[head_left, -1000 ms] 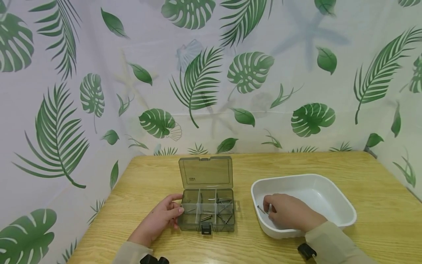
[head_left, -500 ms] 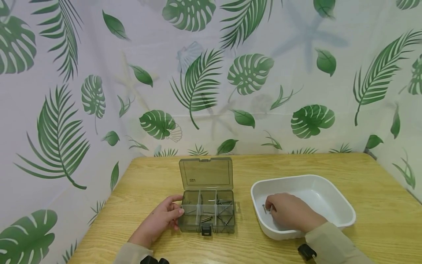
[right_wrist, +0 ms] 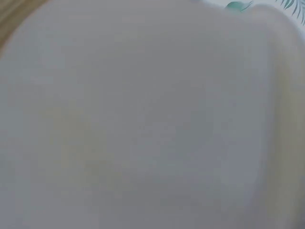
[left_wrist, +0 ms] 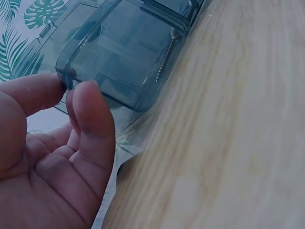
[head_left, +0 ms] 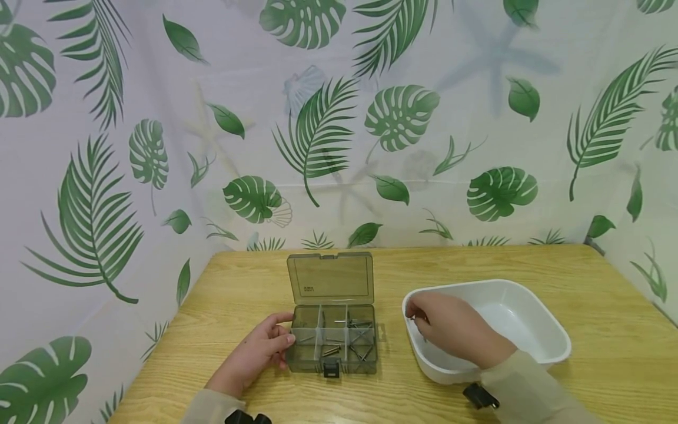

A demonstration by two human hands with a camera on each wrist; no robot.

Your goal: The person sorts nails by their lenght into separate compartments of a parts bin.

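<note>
A smoky see-through compartment box [head_left: 302, 356] stands with its lid [head_left: 331, 280] raised. My left hand [head_left: 259, 354] holds its left side, thumb at the front edge and index finger farther back, as the left wrist view also shows. Screws [head_left: 362, 353] lie in several of its compartments; one threaded screw [left_wrist: 167, 55] shows through the wall. My right hand [head_left: 455, 327] is over the left part of a white tub [head_left: 553, 333], fingertips drawn together near the rim around a small screw, mostly hidden by the fingers. The right wrist view is filled by the blurred tub wall [right_wrist: 167, 95].
The wooden table [head_left: 392, 400] carries the box at centre and the tub to its right. A black latch [head_left: 331, 368] sits on the box's front. A leaf-printed cloth [head_left: 339, 229] hangs behind the table and at both sides.
My right hand has risen from the tub's floor and shifted left toward its left rim. The left hand and the box have stayed put.
</note>
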